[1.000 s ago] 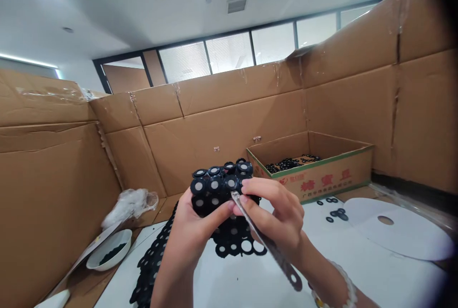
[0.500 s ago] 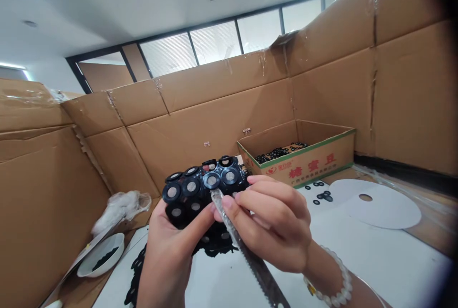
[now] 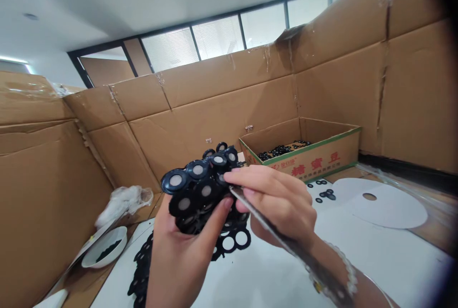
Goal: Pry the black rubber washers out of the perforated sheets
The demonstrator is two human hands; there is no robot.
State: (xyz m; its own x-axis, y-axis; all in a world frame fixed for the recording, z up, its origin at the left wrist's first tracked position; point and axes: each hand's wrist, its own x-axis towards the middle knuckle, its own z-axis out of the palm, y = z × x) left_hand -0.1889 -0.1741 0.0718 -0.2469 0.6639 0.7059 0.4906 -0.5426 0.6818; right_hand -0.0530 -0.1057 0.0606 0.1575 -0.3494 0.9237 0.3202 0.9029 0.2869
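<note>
My left hand (image 3: 186, 246) is closed around a bent black rubber sheet (image 3: 205, 191) studded with round raised pieces, each with a pale grey centre. Its thumb presses on the near side of the sheet. My right hand (image 3: 282, 203) grips a flat metal saw blade (image 3: 272, 227), whose tip meets the sheet near one round piece while the fingertips touch that piece. Below the sheet, a strip with open round holes (image 3: 229, 243) shows. More black sheets (image 3: 141, 270) lie stacked on the white table at lower left, partly behind my left forearm.
At the back right stands a cardboard box (image 3: 322, 155) with many small black rings inside. Several loose rings (image 3: 325, 194) and a white disc with a hole (image 3: 390, 203) lie before it. On the left are a white bowl (image 3: 119, 246) and crumpled plastic (image 3: 125, 203). Cardboard walls surround the table.
The sheet has tilted and bent in my left hand, and the holed strip now shows below it. The blade has swung to a flatter angle, its tip and my right fingers slightly further right.
</note>
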